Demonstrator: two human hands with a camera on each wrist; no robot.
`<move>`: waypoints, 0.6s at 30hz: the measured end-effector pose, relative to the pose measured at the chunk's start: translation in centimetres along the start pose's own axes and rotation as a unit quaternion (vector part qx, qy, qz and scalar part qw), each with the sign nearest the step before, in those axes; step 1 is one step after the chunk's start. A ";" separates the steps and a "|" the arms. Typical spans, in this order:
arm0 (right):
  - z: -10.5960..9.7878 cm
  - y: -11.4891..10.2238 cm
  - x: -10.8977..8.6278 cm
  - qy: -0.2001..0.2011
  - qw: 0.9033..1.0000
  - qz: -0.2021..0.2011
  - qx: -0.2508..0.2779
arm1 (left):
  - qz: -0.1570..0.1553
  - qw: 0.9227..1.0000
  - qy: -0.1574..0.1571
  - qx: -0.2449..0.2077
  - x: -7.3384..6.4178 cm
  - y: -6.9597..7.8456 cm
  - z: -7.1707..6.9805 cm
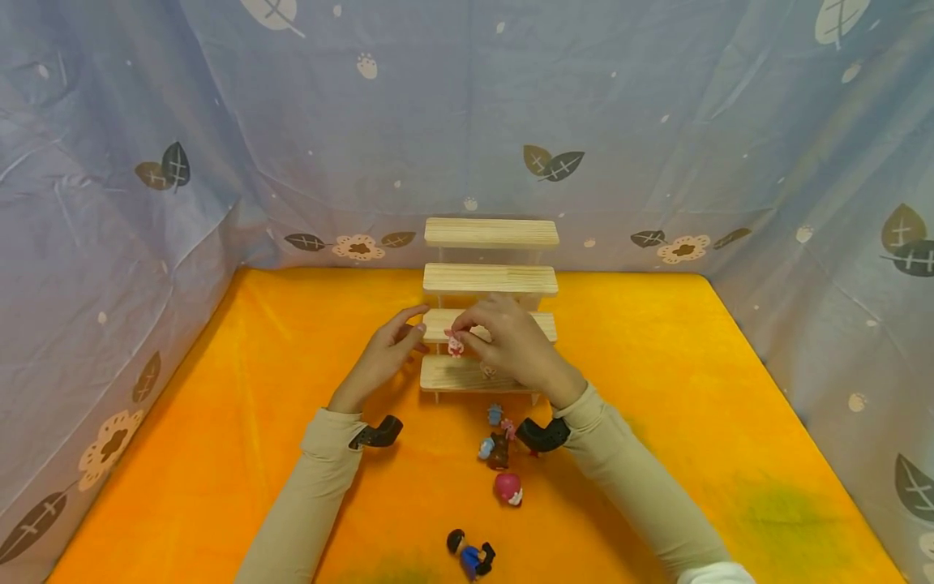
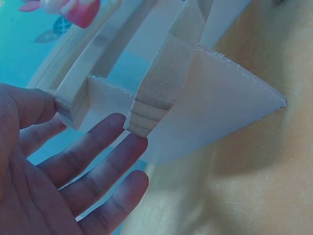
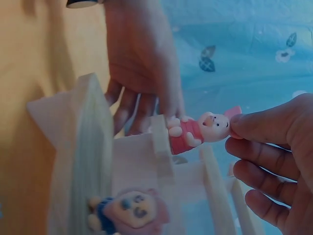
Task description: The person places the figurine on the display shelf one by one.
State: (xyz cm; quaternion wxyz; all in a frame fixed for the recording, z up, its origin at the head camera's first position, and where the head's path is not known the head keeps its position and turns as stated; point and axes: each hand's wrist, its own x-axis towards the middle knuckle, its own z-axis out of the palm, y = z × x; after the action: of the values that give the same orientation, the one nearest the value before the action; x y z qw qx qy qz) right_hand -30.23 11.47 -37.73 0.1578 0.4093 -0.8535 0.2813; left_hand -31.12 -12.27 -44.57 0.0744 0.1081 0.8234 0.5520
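A small pink pig figurine point(image 1: 456, 346) is pinched by its ear between the thumb and index finger of my right hand point(image 1: 514, 341). In the right wrist view the figurine point(image 3: 195, 132) is tilted sideways, its lower end right at the edge of the second step from the bottom. My left hand point(image 1: 385, 357) is at the left end of the stepped wooden shelf point(image 1: 489, 280). Its thumb touches a step's end and the other fingers lie loosely extended in the left wrist view. Another figurine with a pale face and blue clothing point(image 3: 129, 213) stands on the lowest step.
In front of the shelf lie several small figures, among them a brown bear point(image 1: 499, 453), a magenta figure point(image 1: 508, 488) and a blue one point(image 1: 494, 414). Nearest the front is a black-haired doll in blue point(image 1: 470, 556). Patterned curtain point(image 1: 467, 122) encloses the orange surface point(image 1: 306, 324).
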 end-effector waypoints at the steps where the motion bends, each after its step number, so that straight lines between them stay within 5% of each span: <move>1: 0.2 0.1 -0.1 -0.004 1.000 0.003 -0.001 | 0.000 1.000 0.001 -0.002 0.0 0.0 0.0; 18: 2.1 0.2 -1.1 -0.016 0.999 0.034 -0.023 | -0.001 1.000 -0.002 -0.014 0.0 0.0 0.2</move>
State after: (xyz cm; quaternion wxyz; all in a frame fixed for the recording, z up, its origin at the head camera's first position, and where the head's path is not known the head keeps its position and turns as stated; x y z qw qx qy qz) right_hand -29.81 11.00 -40.03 0.1438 0.3812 -0.8753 0.2606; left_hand -31.09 -12.11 -44.65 0.0777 0.1071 0.8157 0.5632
